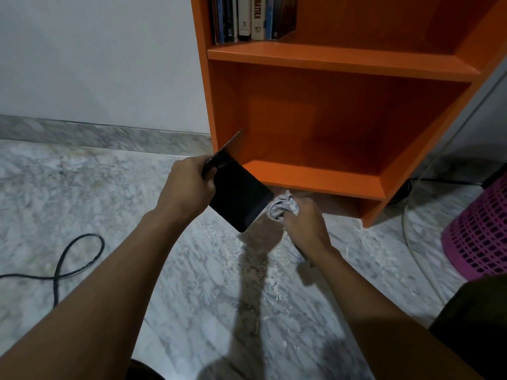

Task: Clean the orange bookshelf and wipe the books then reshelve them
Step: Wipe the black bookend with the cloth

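Observation:
The orange bookshelf (343, 61) stands against the white wall, and its lower compartment holds nothing. Several books (252, 17) stand upright at the left of the shelf above. My left hand (189, 182) grips a thin black book (240, 198) by its upper edge, holding it in the air in front of the bookshelf's bottom board. My right hand (304, 223) clutches a crumpled grey-white cloth (282, 205) just right of the book's lower corner, close to it or touching it.
A purple perforated basket (477, 229) stands on the marble floor (137, 201) at the right. A black cable (71, 259) loops on the floor at the left. A thin pale cord (411, 209) curves down beside the bookshelf's right side. A dark object fills the lower right corner.

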